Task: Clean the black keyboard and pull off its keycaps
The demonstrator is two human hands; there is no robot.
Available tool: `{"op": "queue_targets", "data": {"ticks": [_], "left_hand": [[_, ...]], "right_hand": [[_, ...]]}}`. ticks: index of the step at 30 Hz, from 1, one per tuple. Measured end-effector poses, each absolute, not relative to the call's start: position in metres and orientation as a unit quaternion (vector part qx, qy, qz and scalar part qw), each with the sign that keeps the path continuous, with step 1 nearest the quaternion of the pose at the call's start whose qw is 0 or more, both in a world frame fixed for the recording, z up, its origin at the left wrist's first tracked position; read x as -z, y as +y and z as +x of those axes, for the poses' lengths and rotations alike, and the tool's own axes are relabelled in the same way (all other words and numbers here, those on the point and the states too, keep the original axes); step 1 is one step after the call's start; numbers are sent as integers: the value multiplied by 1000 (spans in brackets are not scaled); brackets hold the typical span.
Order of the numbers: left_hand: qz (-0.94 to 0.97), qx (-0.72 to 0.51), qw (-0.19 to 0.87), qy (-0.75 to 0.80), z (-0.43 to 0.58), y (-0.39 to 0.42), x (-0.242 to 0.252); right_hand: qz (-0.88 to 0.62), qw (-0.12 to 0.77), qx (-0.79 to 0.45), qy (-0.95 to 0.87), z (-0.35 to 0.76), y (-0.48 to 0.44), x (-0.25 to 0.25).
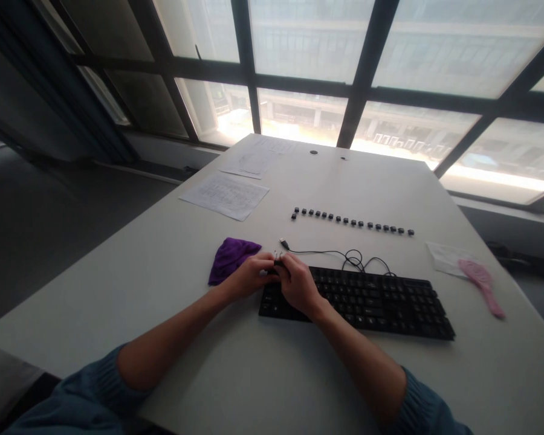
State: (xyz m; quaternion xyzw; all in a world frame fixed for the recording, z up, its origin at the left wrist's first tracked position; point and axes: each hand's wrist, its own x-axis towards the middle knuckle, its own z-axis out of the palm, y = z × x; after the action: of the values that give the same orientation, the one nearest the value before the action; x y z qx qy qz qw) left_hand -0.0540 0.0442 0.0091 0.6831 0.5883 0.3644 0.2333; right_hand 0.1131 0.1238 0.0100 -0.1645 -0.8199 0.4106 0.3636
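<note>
Over the upper left corner of a black keyboard (358,302), my two hands meet with fingertips close together. My left hand (249,275) is closed in a pinch, its fingers at a small black piece (278,263) with thin bright metal wires standing up from it. Closed from the other side on the same piece is my right hand (299,284), which covers part of the keyboard's left end. Its exact kind is too small and hidden to make out. Farther back, several black keycaps (338,219) lie in a long row, with one just below the row's left end.
A crumpled purple cloth (230,257) lies left of my hands. Behind the keyboard runs its cable (321,251) with a USB plug (284,244). Printed sheets (226,193) lie at the far left; a pink brush (480,281) rests at right, partly on a white packet (445,258).
</note>
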Motion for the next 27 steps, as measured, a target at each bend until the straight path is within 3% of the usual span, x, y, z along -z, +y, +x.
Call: {"op": "queue_targets", "data": {"ticks": [20, 27], "left_hand": [[698, -370, 116, 602, -38, 39, 11], [699, -394, 88, 590, -35, 38, 2]], "right_hand": [[-136, 371, -424, -815, 118, 124, -11], [-185, 435, -434, -767, 116, 126, -8]]}}
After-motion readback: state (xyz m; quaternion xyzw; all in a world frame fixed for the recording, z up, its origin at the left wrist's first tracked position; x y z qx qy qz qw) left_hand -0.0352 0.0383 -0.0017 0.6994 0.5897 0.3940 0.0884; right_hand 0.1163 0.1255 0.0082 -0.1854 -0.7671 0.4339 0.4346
